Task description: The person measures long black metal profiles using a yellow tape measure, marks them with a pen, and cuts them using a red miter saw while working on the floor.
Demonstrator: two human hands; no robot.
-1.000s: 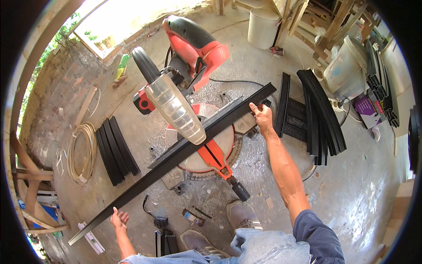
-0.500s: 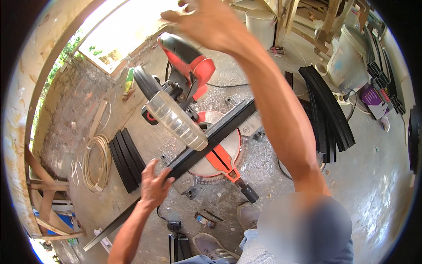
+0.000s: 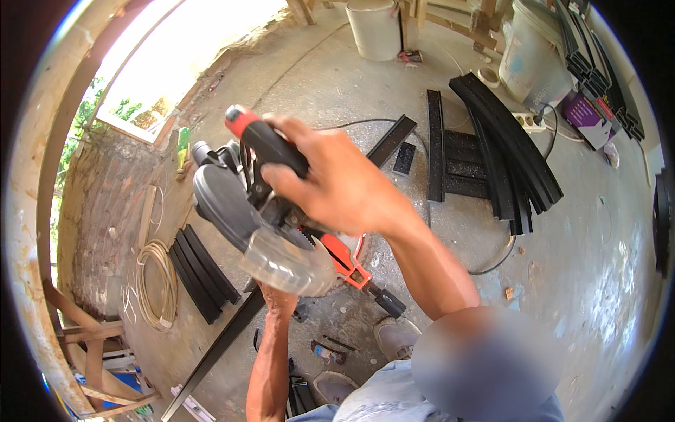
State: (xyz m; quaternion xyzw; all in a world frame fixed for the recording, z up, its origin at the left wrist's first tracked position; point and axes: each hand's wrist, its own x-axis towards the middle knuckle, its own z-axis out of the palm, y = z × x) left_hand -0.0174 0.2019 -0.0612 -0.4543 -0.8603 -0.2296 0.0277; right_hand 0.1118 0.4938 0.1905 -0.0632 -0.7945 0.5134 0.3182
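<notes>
My right hand is wrapped round the black and red handle of a miter saw; motion smears it a little. The saw's clear blade guard hangs low over its round base. Under the guard my left hand reaches in, with only its wrist side showing and the fingers hidden. A long black profile runs beneath the saw, from the lower left up to the far right side, where its end sticks out. The orange arm of the saw base points toward me.
Black profile pieces lie at the left and in a pile at the right. A coiled hose rests by the brick wall. White buckets stand farther back. A power strip with a cable lies at the right.
My right hand has come down onto the saw handle, and the saw head now sits lower. My left hand has moved right, in under the guard.
</notes>
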